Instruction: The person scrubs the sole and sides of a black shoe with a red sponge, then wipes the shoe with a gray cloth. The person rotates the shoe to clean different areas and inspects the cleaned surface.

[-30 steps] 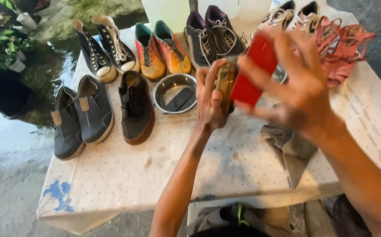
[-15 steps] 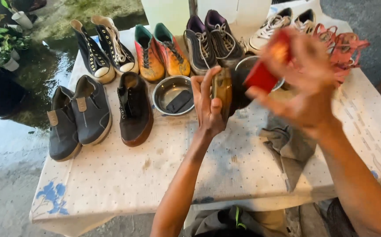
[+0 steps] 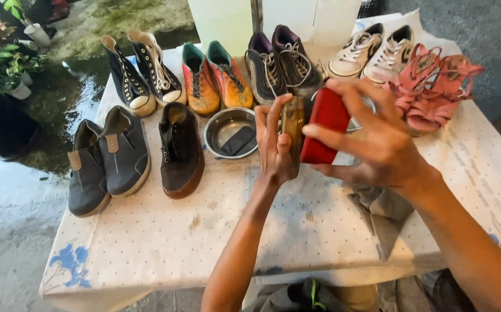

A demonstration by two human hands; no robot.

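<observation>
My left hand [image 3: 276, 144] grips a dark shoe with a brown sole [image 3: 293, 128], held upright above the table with the sole edge facing me. My right hand [image 3: 371, 138] holds a red block-shaped brush [image 3: 324, 133] pressed against the side of that shoe. Most of the held shoe is hidden behind the two hands and the red brush.
A cloth-covered table [image 3: 164, 231] carries a matching dark shoe [image 3: 180, 149], a grey pair [image 3: 105, 157], black high-tops [image 3: 140, 69], orange boots [image 3: 213, 78], purple trainers [image 3: 279, 55], white trainers [image 3: 371, 52], pink sandals [image 3: 432, 86], a steel bowl [image 3: 230, 132], a grey rag [image 3: 383, 211]. Potted plants [image 3: 2, 58] stand left.
My right hand swung the red brush up and away to the right, then brought it back down against the shoe. The left hand kept the shoe nearly still.
</observation>
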